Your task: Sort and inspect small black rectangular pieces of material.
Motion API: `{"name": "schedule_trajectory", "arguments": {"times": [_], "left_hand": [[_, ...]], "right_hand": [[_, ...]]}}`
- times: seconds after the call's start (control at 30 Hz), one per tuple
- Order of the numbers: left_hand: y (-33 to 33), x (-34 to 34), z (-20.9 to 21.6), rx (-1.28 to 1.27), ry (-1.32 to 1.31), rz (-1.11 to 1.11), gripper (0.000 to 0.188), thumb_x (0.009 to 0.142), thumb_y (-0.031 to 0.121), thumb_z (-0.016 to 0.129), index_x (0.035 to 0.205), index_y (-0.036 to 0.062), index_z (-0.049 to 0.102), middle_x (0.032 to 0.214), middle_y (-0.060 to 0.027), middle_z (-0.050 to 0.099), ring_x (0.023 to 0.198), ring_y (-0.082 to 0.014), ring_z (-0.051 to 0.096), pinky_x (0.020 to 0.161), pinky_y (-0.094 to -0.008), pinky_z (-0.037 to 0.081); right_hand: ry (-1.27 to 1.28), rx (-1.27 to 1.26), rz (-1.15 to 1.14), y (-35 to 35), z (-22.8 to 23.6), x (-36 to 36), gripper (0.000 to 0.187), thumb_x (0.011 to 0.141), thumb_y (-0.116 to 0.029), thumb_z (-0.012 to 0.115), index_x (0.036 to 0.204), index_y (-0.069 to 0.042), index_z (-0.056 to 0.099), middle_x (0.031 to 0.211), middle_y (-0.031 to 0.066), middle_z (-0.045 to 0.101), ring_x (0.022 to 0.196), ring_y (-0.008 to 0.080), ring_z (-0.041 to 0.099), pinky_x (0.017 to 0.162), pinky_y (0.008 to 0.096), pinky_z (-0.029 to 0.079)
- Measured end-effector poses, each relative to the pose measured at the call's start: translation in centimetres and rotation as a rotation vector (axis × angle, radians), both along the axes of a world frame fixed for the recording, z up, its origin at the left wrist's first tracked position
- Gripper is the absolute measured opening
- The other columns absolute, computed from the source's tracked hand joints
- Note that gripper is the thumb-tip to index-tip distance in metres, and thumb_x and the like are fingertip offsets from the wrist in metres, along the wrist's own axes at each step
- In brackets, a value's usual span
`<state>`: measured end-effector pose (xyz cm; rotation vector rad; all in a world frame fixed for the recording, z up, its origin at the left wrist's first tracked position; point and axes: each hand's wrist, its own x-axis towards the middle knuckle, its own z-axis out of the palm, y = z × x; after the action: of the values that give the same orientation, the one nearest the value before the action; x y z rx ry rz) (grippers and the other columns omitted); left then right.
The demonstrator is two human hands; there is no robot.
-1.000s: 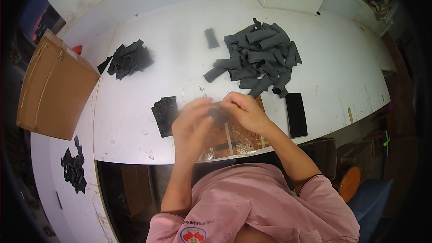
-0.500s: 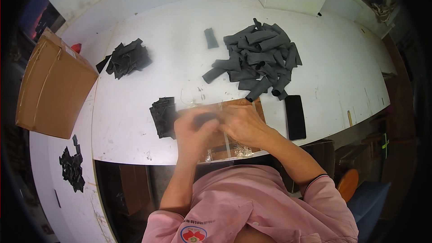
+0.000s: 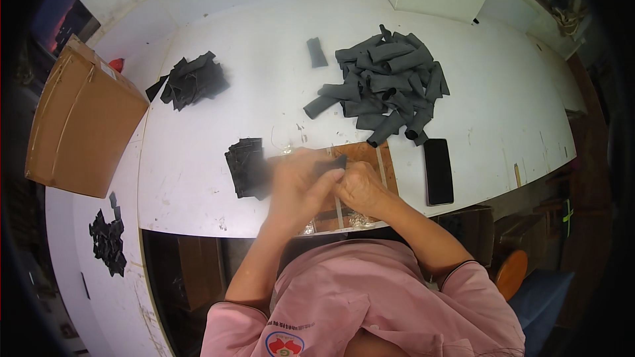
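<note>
Close together over a brown taped board (image 3: 362, 153) at the table's front edge, both my hands work on one small dark fabric tube (image 3: 336, 164). My left hand (image 3: 296, 188) is wrapped round it, thumb on top, its far side smeared by motion. Fingers curled, my right hand (image 3: 360, 184) pinches the tube's near right end; its fingertips are partly hidden. Just left of my left hand lies a stack of flat black fabric pieces (image 3: 245, 168). Beyond my right hand spreads a large heap of dark grey fabric tubes (image 3: 397, 79).
A black phone (image 3: 439, 172) lies right of the board. One lone grey tube (image 3: 317, 52) rests near the heap. Another pile of black pieces (image 3: 193, 81) sits far left, beside a cardboard box (image 3: 86, 122). More black pieces (image 3: 108, 243) lie on the left side surface.
My right hand has turned into a tighter curl and sits slightly lower. The dark tube's end now shows above my left thumb. The whole view has shifted a little.
</note>
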<state>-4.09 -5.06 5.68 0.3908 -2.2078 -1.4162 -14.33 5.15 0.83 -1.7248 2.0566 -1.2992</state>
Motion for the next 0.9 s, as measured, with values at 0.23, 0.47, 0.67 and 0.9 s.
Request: {"name": "schedule_trajectory", "arguments": {"times": [0.23, 0.47, 0.67, 0.9], "left_hand": [[1.5, 1.3, 1.0, 0.523, 0.426, 0.161, 0.009, 0.083, 0.007, 0.052, 0.085, -0.0004, 0.054, 0.083, -0.0121, 0.059, 0.079, -0.0169, 0.055, 0.074, -0.0283, 0.043], [0.7, 1.7, -0.6, 0.785, 0.528, 0.238, 0.011, 0.085, 0.014, 0.05, 0.082, 0.0027, 0.05, 0.079, -0.0091, 0.054, 0.081, -0.0188, 0.049, 0.078, -0.0312, 0.038], [0.6, 2.1, -0.6, 0.739, 0.564, 0.193, 0.012, 0.085, 0.015, 0.051, 0.083, 0.0026, 0.05, 0.078, -0.0088, 0.053, 0.08, -0.0186, 0.049, 0.077, -0.0306, 0.038], [-0.1, 2.8, -3.5, 0.411, 0.326, 0.418, 0.011, 0.083, 0.008, 0.05, 0.09, 0.0002, 0.051, 0.086, -0.0074, 0.057, 0.074, -0.0111, 0.053, 0.07, -0.0251, 0.042]], "right_hand": [[-0.016, 0.166, 0.095, -0.2, 3.7, -0.6, 0.036, 0.079, -0.032, 0.052, 0.064, 0.0, 0.056, 0.055, 0.0163, 0.053, 0.055, 0.0332, 0.053, 0.052, 0.0406, 0.039], [0.052, 0.287, 0.063, -0.6, 1.9, 0.0, 0.037, 0.079, -0.033, 0.052, 0.06, -0.001, 0.055, 0.054, 0.0165, 0.053, 0.054, 0.033, 0.053, 0.052, 0.0412, 0.04], [0.12, 0.084, 0.078, 0.1, 2.2, 0.6, 0.029, 0.079, -0.022, 0.055, 0.063, 0.002, 0.051, 0.056, 0.0168, 0.05, 0.055, 0.0328, 0.051, 0.052, 0.0385, 0.04], [-0.176, 0.203, 0.146, -0.5, 6.4, -0.6, 0.021, 0.076, -0.016, 0.057, 0.06, -0.003, 0.054, 0.054, 0.011, 0.052, 0.049, 0.0226, 0.051, 0.048, 0.0346, 0.039]]}}
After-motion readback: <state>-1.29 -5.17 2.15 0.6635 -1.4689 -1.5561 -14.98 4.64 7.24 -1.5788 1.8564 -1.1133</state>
